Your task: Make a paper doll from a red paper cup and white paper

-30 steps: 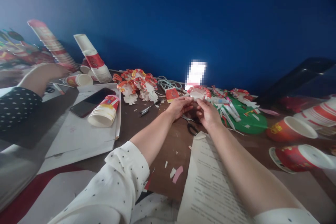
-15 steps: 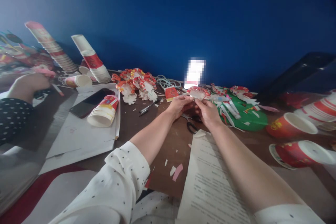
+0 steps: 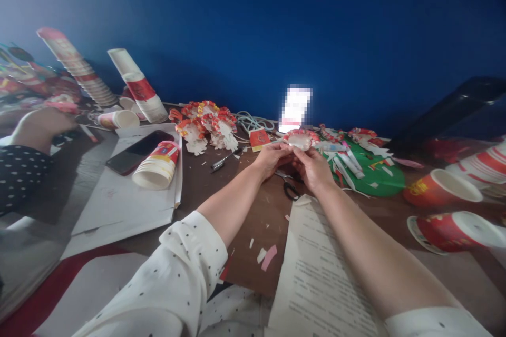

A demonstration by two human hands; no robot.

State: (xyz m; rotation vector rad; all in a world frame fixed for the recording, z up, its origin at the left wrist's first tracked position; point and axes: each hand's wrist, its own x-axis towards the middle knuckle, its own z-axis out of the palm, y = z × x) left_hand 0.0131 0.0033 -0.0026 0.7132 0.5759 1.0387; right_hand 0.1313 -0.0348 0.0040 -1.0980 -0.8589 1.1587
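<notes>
Compared with a second ago, a co-worker's hand (image 3: 39,125) at far left has drawn back leftward, while the person's own two hands have barely shifted. The frilled paper piece (image 3: 302,140), a pale middle with a red-and-white ruffled border, is held up past the fingertips, above the surface (image 3: 253,216) and beyond the scissors (image 3: 286,188), with the green disc (image 3: 384,187) to its right. Each grip is a fingertip pinch: the left hand (image 3: 273,159) and right hand (image 3: 315,169) nearly meet at its near edge, though the undersides of the fingers are hidden. It looks feather-light and thin, likely to bend easily, not slippery; the ruffles could crush or tear. Best taken by the flat near edge, lightly, with thumb and forefinger, leaving the pleats untouched.
</notes>
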